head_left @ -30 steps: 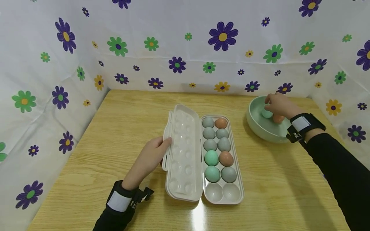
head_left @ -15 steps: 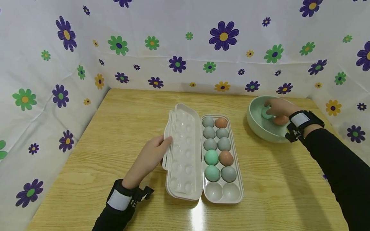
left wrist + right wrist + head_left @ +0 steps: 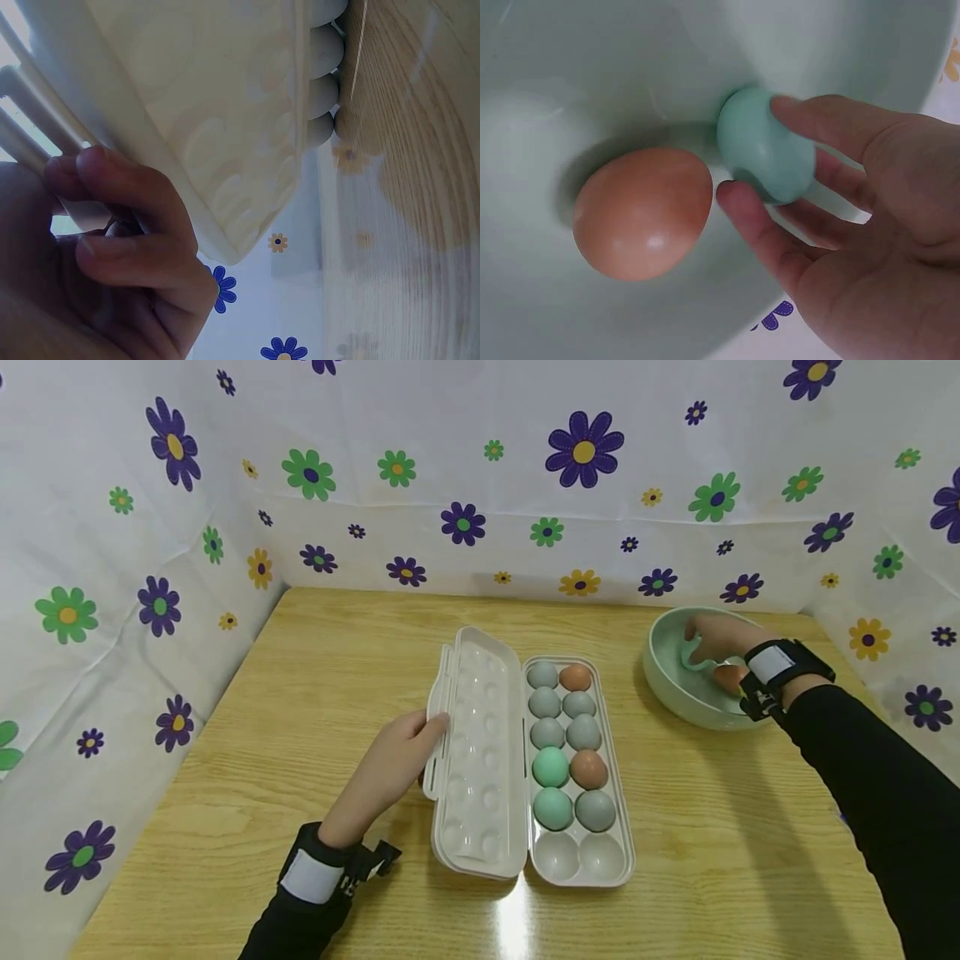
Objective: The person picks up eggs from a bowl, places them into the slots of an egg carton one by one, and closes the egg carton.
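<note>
My left hand grips the outer edge of the egg carton's raised lid. The left wrist view has its fingers curled by the lid's rim. Grey, brown and green eggs fill most cups of the egg carton; its two nearest cups hold nothing. Inside the pale green bowl, my right hand holds a mint-green egg between thumb and fingers, the egg low over the bowl's inner surface. Beside it in the bowl lies a brown egg, close to one fingertip.
The carton and bowl stand on a wooden table, the bowl at the back right. A white cloth with printed flowers hangs behind the table and along both sides.
My right hand has reached lower into the bowl and its fingers have closed round the mint-green egg. The left hand stays on the lid.
</note>
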A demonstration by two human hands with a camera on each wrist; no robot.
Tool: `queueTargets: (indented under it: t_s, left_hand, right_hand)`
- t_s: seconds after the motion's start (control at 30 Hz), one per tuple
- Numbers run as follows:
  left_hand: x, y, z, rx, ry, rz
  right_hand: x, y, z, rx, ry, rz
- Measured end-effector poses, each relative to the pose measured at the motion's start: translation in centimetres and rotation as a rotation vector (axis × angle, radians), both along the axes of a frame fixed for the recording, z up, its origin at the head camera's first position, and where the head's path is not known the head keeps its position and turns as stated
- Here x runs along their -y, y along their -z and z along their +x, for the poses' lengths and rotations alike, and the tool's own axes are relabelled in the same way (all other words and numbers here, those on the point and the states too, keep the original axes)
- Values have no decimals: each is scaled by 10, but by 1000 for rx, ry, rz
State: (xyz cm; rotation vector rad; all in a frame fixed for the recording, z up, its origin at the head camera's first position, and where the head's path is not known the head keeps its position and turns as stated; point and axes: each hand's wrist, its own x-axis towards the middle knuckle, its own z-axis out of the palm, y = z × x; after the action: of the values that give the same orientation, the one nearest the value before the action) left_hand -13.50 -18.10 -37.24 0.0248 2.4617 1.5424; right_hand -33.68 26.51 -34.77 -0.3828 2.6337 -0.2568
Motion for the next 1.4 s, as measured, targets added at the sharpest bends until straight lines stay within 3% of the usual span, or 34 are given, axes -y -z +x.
queueTargets:
  t_s: [0.23, 0.4, 0.57, 0.77, 1.07, 1.2, 1.4]
  left_hand:
    - [0, 0, 0, -11, -1, 1]
    - [0, 0, 0, -8, -1, -1]
    - [0, 1, 0, -8, 9, 5]
    - [0, -1, 0, -7, 10, 4]
    - [-1, -3, 1, -6, 7, 2]
    - [-1, -3, 1, -9, 0, -7]
    - [-1, -2, 1, -8, -2, -9]
  right_hand:
    - [2, 1, 2, -39, -36, 20]
    - [3, -1, 5, -93, -26, -22]
    - [13, -16, 21, -169, 2, -87]
    - [41, -40, 58, -283, -30, -90]
    - [87, -55, 131, -418, -178, -129]
    - [107, -48, 166, -447, -281, -207]
    - [135, -25, 211, -418, -448, -300]
